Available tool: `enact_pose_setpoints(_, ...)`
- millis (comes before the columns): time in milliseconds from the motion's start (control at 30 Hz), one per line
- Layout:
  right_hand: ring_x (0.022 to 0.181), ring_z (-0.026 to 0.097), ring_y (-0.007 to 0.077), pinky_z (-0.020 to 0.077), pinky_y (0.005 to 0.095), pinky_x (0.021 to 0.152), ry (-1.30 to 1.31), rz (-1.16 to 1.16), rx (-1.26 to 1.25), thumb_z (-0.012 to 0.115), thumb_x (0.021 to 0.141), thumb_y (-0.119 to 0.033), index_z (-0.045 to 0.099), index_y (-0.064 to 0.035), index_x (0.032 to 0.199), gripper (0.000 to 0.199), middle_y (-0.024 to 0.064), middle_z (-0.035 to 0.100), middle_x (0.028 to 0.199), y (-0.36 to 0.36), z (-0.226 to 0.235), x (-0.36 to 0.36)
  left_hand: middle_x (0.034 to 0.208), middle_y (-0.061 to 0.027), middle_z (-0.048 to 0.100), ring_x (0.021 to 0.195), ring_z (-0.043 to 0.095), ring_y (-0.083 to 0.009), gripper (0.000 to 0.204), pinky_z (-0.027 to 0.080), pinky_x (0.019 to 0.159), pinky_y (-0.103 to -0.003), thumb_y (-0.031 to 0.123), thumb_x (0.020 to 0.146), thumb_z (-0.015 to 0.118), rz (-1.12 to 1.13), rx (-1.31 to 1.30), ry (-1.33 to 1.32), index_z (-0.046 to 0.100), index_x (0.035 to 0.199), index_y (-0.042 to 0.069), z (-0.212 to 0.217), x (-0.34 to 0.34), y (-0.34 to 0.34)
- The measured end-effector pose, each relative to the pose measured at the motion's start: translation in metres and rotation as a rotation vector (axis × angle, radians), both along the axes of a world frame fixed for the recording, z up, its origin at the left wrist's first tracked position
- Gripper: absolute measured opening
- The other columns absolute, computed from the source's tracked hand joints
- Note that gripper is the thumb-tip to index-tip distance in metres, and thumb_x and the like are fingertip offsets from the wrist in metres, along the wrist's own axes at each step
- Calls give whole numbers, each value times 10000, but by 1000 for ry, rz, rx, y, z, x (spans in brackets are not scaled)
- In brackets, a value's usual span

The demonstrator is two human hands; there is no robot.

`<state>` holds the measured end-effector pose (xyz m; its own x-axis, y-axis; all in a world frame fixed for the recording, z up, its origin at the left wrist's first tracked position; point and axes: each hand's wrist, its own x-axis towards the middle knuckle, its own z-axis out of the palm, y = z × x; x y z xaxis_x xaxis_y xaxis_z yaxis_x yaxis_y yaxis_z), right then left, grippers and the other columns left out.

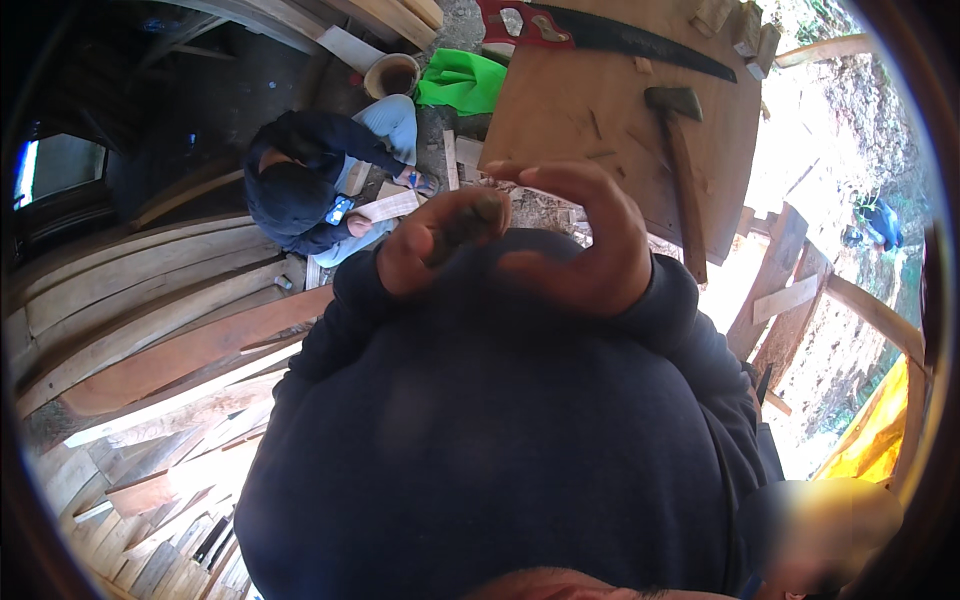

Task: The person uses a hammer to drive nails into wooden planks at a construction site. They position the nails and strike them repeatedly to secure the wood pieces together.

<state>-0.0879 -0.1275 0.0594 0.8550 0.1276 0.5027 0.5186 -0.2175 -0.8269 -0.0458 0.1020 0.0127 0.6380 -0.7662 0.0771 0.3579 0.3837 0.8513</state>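
Both my hands are raised close in front of my chest, against my dark sweater (480, 430). My left hand (435, 240) is curled into a loose fist, thumb pressed on the fingers; a greyish patch at its tip is too blurred to identify. My right hand (590, 245) is bent like a hook, its fingers arched over toward the left hand and almost touching it, with nothing visible in it. Beyond the hands stands a wooden table (560, 110) with a hammer (675, 150) and a hand saw (610, 32) lying on it.
Another person in dark clothes (305, 185) crouches at the left of the table, holding a small wooden piece (388, 207). A green cloth (460, 82) and a round bucket (392, 72) lie behind. Long planks (150, 310) are stacked at left; wooden rails (790, 300) stand at right.
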Motion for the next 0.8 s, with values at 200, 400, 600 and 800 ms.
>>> enact_pose_setpoints(200,1140,737,322,555,433,1012,285,-68,-40,875,839,-101,663,-33,1307,518,163,743,1230,-14,-11,0,871,-41,414,885,401,-243,711,305,855,-372,820,816,473,150,-363,509,491,865,111,21,30,-9)
enact_pose_setpoints(400,1121,735,298,565,413,974,586,89,-107,778,969,-177,661,-22,1322,403,167,751,1156,-21,-32,-2,885,-44,407,918,420,-243,668,318,986,-423,817,782,519,85,-417,565,426,863,161,44,37,-19)
enact_pose_setpoints(600,1035,764,313,575,413,898,725,123,-72,698,1016,-131,698,-17,1258,267,184,768,1068,-27,-24,-6,1076,-143,580,1153,541,-340,696,316,1171,-544,714,881,542,12,-455,473,569,1170,80,30,42,-20)
enact_pose_setpoints(800,967,777,361,595,425,845,437,-120,-120,733,965,-85,717,-36,1213,254,188,779,1038,-43,-24,-21,1414,-249,628,1315,639,-379,522,514,1090,-582,366,1097,544,208,-310,329,524,1485,16,31,51,5)
